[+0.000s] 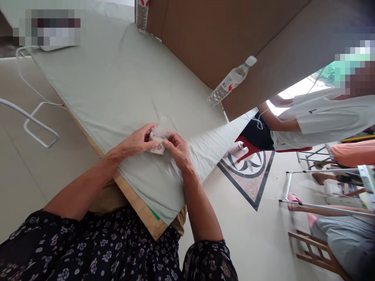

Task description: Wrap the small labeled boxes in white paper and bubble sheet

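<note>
Above the near part of the cloth-covered table (117, 89), both my hands meet at a small white packet (158, 147) with reddish marks on its front. My left hand (140, 141) grips its left side, thumb along the front and fingers behind. On the right side, my right hand (178, 150) pinches it between thumb and fingers. A thin, translucent sheet (163, 125) sticks up from the packet's far side. What the packet is made of and what it contains cannot be made out.
A clear plastic bottle (230, 84) stands by a large brown cardboard panel (202, 35); another bottle (142, 15) is farther back. A white cable (20, 70) hangs at the table's left edge. A person in a white shirt (322, 117) sits at the right, near metal-framed stools.
</note>
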